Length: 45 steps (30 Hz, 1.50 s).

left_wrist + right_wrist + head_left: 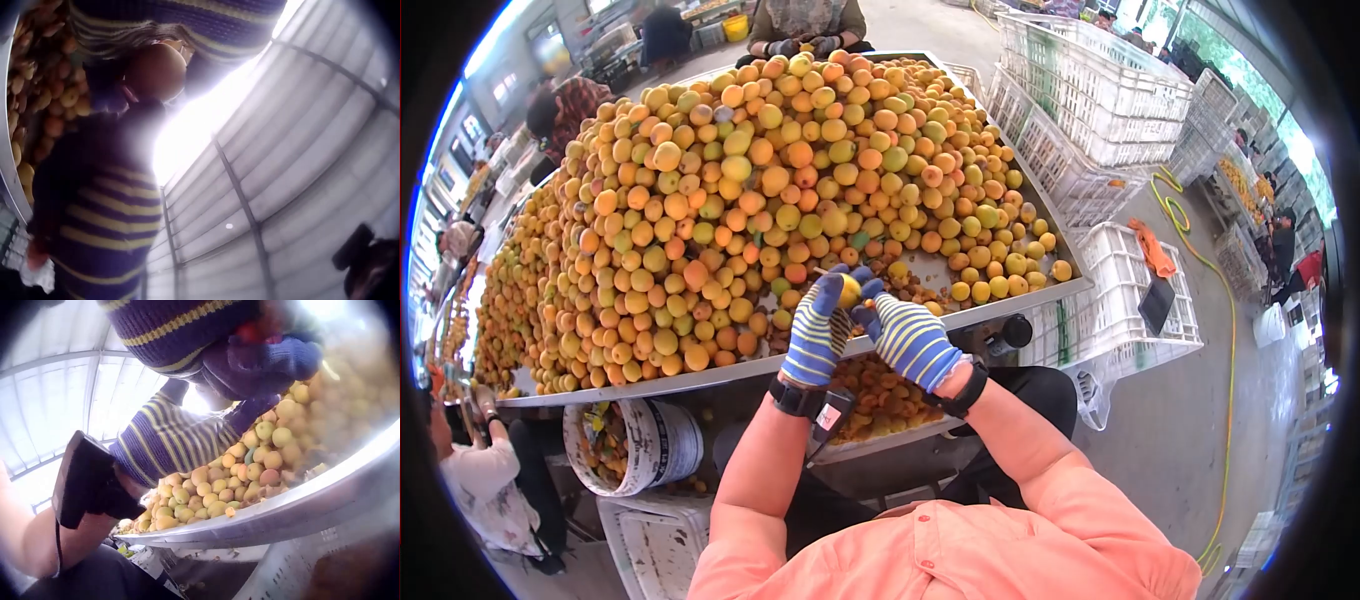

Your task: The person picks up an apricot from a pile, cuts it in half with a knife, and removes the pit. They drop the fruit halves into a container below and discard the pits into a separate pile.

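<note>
In front of the person, the left hand (817,335), in a blue glove with pale stripes, holds a yellow apricot (849,292) between thumb and fingers. The right hand (910,338), gloved alike, meets it from the other side with bent fingers right at the fruit. Something small and orange shows by the right fingertips; I cannot tell whether they pinch it. In the left wrist view the apricot (159,72) sits between both gloves, dark against the light. A red patch (249,331) shows by the right fingers in the right wrist view.
A large heap of apricots (780,180) covers the metal-rimmed table (700,378). Below stand a crate of apricot pieces (885,400) and a white bucket (675,445) with scraps. White crates (1100,90) are stacked right, near a yellow hose (1230,370). Another person (805,25) sits opposite.
</note>
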Available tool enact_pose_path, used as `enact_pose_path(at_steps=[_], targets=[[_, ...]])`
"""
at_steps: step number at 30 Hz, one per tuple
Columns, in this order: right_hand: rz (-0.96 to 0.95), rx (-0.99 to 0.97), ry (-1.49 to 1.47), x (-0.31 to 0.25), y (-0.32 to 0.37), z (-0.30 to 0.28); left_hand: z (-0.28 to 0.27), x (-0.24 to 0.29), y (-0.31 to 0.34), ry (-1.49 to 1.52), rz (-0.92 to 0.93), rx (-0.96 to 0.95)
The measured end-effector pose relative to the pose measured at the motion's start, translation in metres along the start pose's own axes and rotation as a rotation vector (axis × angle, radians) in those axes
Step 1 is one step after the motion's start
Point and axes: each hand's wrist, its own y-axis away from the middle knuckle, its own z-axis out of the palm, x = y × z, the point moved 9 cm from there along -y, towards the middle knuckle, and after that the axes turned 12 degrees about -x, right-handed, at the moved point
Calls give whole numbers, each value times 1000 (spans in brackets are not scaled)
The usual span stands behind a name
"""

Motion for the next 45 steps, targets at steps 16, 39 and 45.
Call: enact_pose_path(at_steps=[16,39,45], targets=[[345,-331,-1465,3,14,69,-8,4,1,-305,-83,85],[406,-485,-1579,-1,24,72,5,7,-2,-341,-23,-42],[185,-80,-991,32,18,43,13,-5,-4,-179,-77,-78]])
